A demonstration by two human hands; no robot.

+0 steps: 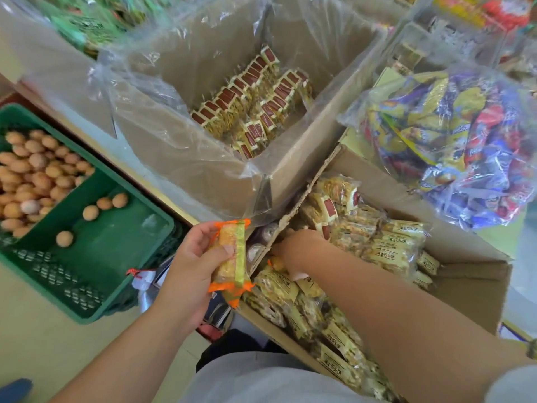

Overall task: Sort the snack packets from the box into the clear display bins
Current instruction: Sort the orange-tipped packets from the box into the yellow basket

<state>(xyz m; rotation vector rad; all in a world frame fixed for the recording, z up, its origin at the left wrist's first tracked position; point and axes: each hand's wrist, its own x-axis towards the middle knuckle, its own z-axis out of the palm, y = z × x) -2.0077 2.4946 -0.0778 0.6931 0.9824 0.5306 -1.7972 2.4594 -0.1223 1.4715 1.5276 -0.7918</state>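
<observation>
My left hand (193,258) grips a snack packet (231,258) with orange crimped ends and a green stripe, held upright beside the near cardboard box (470,289). That box is full of yellow-labelled snack packets (389,245). My right hand (293,248) reaches down into the box's left corner among the packets; its fingertips are hidden, with an orange-ended packet (274,263) just beside them. Behind stands a second cardboard box (293,167) lined with clear plastic, holding rows of red-labelled packets (252,103).
A green plastic crate (101,257) of brown eggs (32,175) sits on the floor at left. A clear bag of blue, yellow and red wrapped snacks (453,146) lies at right. Clear display bins (436,42) stand at the back right. Cans (261,239) show beside the near box's flap.
</observation>
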